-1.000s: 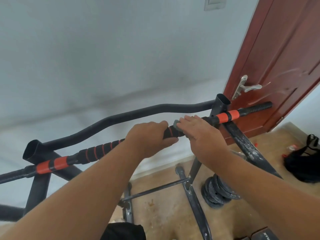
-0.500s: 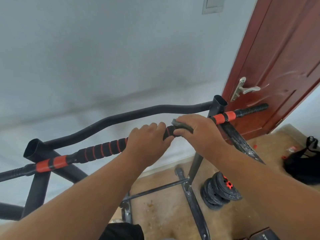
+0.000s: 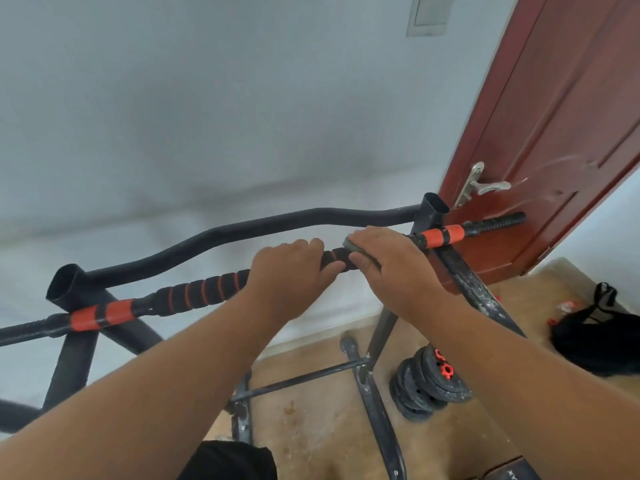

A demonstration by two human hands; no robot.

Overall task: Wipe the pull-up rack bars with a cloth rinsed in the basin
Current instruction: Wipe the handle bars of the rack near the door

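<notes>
Left grip: our left hand [image 3: 289, 271] curls over the front bar [image 3: 201, 291], fingers wrapped round its black foam with red rings; it clamps the bar itself and holds no cloth.
Right grip: our right hand [image 3: 391, 268] curls over the same bar just right of the left one, clamped on the cloth [image 3: 349, 244]; thumb under, fingers over.
Cloth: grey-green, folded small; only an edge shows at the fingertips on the left side of the right hand, pressed between palm and bar; the rest is hidden under the hand.
Gap: a short stretch of foam shows between our two hands; they are near but apart.
Front bar: runs from lower left to upper right, with orange bands [image 3: 441, 236] just beyond the right hand and again at far left.
Rear bar [image 3: 242, 233]: black, curved, behind the front one, joining the open-topped posts [image 3: 433, 209].
Floor: weight plates [image 3: 429, 382] stacked by the rack's foot; a black bag [image 3: 595, 334] at right.
Door [image 3: 554, 133]: red-brown, with a metal handle [image 3: 481, 185], just behind the bar's right end.
</notes>
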